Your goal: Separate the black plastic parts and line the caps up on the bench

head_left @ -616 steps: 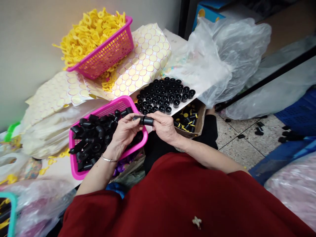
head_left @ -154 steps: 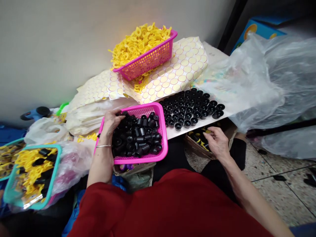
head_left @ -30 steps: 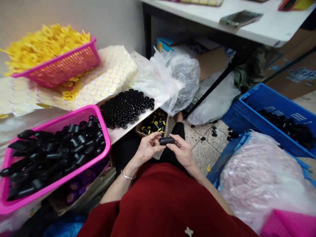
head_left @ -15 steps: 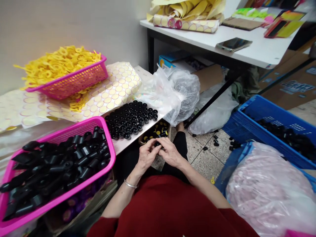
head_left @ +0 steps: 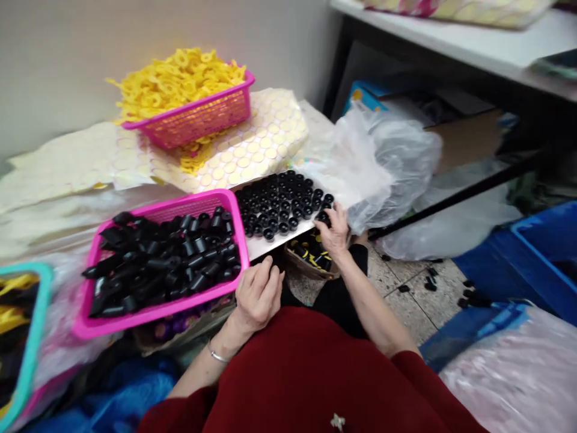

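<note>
My right hand (head_left: 334, 231) is at the right end of a white board (head_left: 261, 245), its thumb and fingers closed on a small round black plastic piece (head_left: 323, 218). Rows of similar hollow black pieces (head_left: 283, 204) stand upright on that board, close beside it. My left hand (head_left: 260, 294) rests lower, next to the right corner of a pink basket (head_left: 242, 240). Its fingers are curled in, and the palm side is hidden, so whatever is inside cannot be made out. Loose black cylindrical parts (head_left: 180, 252) fill the pink basket.
Behind stands another pink basket (head_left: 207, 123) heaped with yellow ring-shaped parts (head_left: 180, 78). Below the board, a box (head_left: 311, 267) holds black and yellow pieces. Clear plastic bags (head_left: 406, 150) lie to the right, near a blue crate (head_left: 545, 240). A teal-rimmed basket (head_left: 42, 313) is far left.
My hands have parted: the right moved up to the board's edge with a black piece, the left moved toward the pink basket. The view has swung left.
</note>
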Demonstrator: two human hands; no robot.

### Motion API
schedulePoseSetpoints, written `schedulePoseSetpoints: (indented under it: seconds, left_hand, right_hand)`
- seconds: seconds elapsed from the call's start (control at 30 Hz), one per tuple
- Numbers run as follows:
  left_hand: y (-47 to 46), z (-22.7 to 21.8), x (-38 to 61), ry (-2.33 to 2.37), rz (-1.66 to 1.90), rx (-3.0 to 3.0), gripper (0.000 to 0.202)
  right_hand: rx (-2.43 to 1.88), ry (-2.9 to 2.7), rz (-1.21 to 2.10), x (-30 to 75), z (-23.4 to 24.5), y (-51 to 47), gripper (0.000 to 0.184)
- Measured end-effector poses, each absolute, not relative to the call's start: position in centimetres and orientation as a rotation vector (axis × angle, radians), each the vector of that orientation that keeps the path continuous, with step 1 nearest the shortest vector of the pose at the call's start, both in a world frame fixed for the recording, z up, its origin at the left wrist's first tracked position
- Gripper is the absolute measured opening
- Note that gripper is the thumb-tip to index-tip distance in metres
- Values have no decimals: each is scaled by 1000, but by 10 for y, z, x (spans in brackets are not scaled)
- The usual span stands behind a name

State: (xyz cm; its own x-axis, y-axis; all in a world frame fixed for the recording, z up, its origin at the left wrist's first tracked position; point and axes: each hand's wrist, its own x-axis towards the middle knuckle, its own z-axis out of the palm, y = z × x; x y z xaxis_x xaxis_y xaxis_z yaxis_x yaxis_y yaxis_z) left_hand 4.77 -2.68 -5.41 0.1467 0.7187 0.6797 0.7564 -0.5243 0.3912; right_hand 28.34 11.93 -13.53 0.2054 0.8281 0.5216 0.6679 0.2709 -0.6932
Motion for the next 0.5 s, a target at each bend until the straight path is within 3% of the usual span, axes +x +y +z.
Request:
schedulePoseSetpoints:
  seconds: [0.17, 0.3, 0.4, 0.5]
  left_hand:
    - [-47, -49, 10, -1653, -1080, -2233, 23]
    - [-53, -50, -6, -1588, -884, -2191, 26]
    - [-55, -46, -12, -1522, -905, -2190, 30]
    - [-48, -33, -29, -1594, -1008, -2132, 28]
  right_hand:
    - [-1439, -1612, 162, 283, -151, 137, 45]
    - [-1480, -1618, 172, 281, -156, 138, 65]
    - [-1483, -1581, 162, 282, -156, 133, 78]
    - [-1455, -1573, 138, 284, -153, 125, 78]
